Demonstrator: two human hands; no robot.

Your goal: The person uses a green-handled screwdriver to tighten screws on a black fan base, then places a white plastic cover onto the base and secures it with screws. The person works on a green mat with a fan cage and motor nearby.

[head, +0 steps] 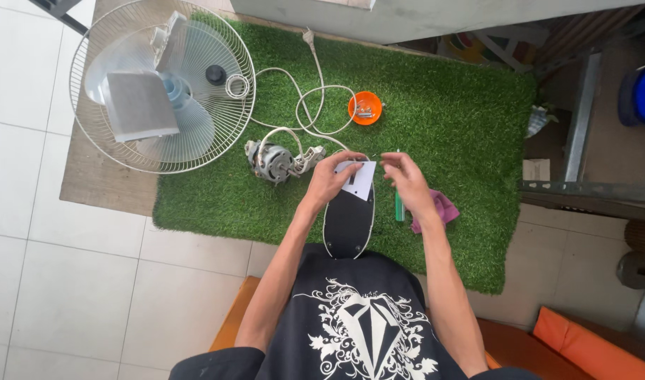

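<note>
Hands over the artificial-grass mat (pixel 449 119): left hand (pixel 329 179) gripped a white panel (pixel 360 179) atop the dark oval housing (pixel 348 224); right hand (pixel 407 179) pinched something too small to identify. Loosely held, that small item risked dropping into the grass; the panel could slip off.

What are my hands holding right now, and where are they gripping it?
The left hand pinches a white card at its upper left edge, over a dark oval panel. The right hand seems to pinch something thin; too small to tell.
</note>
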